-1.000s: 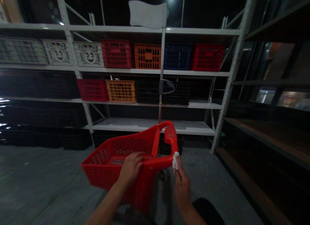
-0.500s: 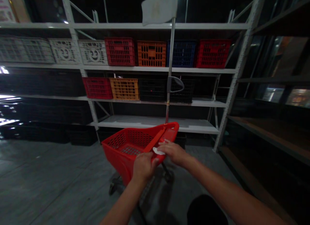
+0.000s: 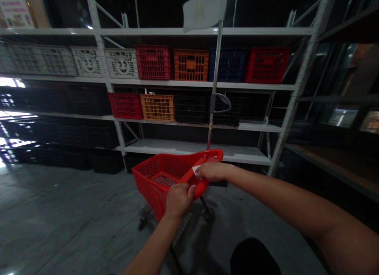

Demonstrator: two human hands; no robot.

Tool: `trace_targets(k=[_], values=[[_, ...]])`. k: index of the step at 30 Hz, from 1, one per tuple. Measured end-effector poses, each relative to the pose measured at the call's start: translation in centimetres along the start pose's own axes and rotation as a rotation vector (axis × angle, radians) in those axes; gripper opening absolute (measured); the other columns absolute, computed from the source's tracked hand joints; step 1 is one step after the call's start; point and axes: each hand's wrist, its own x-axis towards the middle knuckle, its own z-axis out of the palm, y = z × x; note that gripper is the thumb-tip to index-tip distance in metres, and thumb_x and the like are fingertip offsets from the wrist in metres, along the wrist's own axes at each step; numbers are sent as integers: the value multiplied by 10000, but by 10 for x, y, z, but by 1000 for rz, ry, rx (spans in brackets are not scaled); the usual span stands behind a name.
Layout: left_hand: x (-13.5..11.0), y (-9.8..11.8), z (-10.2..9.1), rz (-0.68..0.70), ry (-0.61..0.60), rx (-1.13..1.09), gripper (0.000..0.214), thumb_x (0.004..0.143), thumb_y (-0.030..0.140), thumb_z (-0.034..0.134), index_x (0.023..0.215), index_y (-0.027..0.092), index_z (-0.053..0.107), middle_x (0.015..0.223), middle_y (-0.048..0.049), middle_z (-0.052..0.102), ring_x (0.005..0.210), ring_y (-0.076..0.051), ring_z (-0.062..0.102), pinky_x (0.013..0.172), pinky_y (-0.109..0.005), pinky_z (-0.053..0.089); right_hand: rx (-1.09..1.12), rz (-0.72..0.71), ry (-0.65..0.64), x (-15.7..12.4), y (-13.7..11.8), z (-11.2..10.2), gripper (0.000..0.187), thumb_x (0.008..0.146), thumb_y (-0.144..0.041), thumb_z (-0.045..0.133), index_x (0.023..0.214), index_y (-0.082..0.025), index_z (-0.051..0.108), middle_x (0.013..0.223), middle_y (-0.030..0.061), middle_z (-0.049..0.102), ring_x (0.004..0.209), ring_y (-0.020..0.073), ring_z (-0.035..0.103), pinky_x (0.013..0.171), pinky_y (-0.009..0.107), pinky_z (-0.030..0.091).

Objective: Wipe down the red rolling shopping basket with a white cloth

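wht cloth (image 3: 196,169) partly hidden by R hand (image 3: 211,171), flag (image 3: 204,11) cut at top, poster (image 3: 14,8) txt blurred

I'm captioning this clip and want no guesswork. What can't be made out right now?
Head view: part of the white cloth, covered by the right hand.
Head view: wording on the poster, blurred and cut by the left edge.
Head view: the mark on the flag, too blurred.
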Motion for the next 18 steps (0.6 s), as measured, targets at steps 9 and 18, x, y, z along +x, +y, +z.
trace_targets(k=[9, 18], values=[[-3, -2, 1, 81, 139, 7, 516, 894, 421, 217, 629, 170, 581, 635, -71, 640, 661, -183, 593, 657, -290, 395, 4, -352, -254, -29, 27, -23, 409, 845, -132, 421, 1238, -198, 513, 1288, 50, 510, 1213, 181, 436, 1036, 325, 305], [-6, -2, 3, 104, 227, 15, 513, 896, 401, 221, 589, 175, 564, 593, -65, 624, 622, -178, 583, 637, -286, 392, -51, 76, 94, -53, 21, 9, 402, 845, -116, 381, 1192, -205, 564, 1251, 34, 542, 1189, 199, 466, 1037, 351, 324]])
